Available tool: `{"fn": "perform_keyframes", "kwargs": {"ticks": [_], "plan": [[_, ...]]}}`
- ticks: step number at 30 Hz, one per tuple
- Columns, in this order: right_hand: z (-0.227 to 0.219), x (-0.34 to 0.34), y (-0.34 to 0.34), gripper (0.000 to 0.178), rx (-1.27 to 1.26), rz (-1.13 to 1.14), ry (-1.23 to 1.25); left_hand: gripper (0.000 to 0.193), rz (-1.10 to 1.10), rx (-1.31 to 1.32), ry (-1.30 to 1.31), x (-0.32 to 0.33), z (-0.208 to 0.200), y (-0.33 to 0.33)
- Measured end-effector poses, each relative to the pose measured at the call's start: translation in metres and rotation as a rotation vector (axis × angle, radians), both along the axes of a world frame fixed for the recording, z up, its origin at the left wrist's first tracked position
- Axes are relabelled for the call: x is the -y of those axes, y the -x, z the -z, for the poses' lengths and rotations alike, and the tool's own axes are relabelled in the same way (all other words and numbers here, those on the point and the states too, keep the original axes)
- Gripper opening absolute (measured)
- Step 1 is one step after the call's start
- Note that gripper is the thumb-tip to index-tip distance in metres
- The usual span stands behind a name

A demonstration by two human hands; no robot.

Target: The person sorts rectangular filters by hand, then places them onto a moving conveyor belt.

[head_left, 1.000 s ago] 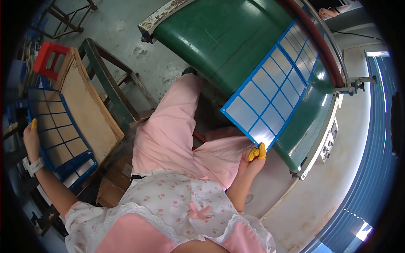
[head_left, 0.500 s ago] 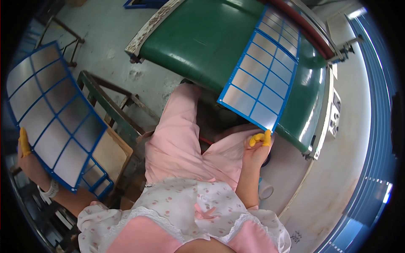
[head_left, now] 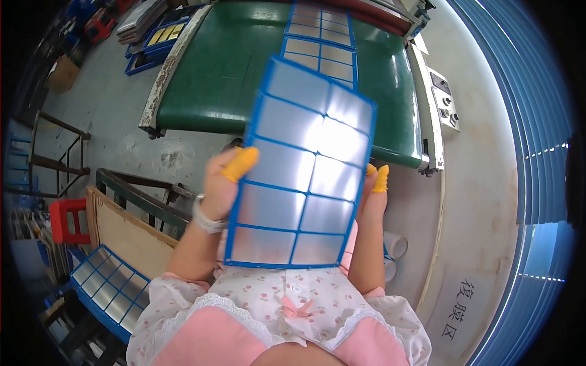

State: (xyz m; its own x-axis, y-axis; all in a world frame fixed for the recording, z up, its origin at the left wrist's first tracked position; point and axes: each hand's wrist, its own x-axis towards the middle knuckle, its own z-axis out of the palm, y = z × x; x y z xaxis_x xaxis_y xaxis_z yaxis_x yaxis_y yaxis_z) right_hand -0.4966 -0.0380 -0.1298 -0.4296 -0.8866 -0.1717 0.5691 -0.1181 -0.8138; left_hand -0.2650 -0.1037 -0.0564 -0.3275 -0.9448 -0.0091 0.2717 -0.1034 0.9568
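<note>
A silvery sheet (head_left: 278, 168) with a blue border and blue grid lines is tilted in front of me, blurred a little. My left hand (head_left: 223, 183) grips its left edge, the yellow-covered thumb lying on the front; the other fingers are hidden behind. At the sheet's right edge is my right hand (head_left: 373, 195), partly covered by it. Two yellow-covered digits point up there, apart, with no sheet between them. Beyond, more such sheets (head_left: 320, 52) lie end to end on the green conveyor belt (head_left: 207, 79), running toward a dark red roller (head_left: 378, 15).
Low on my left, another blue-gridded sheet (head_left: 113, 283) lies near a wooden board (head_left: 131, 219) and a red stool (head_left: 68, 221). A green metal frame (head_left: 143, 198) stands beside them. A control box (head_left: 444, 100) is fixed right of the belt. Blue trays (head_left: 160, 46) sit far left.
My left hand has brought its sheet from the far left to the middle. My right hand has left the near corner of the sheet on the belt, and the belt's sheets appear farther in.
</note>
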Motion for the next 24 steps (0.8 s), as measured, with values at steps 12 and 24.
{"fn": "perform_keyframes", "kwargs": {"ticks": [12,24], "plan": [[-0.016,-0.041,-0.01,0.017,-0.563,0.128,-0.551,0.029,0.082,0.238,-0.045,-0.027,0.105,0.021],[0.001,-0.031,-0.023,0.015,-0.475,0.009,-0.631,0.025,-0.082,0.325,-0.172,-0.038,0.109,0.007]]}}
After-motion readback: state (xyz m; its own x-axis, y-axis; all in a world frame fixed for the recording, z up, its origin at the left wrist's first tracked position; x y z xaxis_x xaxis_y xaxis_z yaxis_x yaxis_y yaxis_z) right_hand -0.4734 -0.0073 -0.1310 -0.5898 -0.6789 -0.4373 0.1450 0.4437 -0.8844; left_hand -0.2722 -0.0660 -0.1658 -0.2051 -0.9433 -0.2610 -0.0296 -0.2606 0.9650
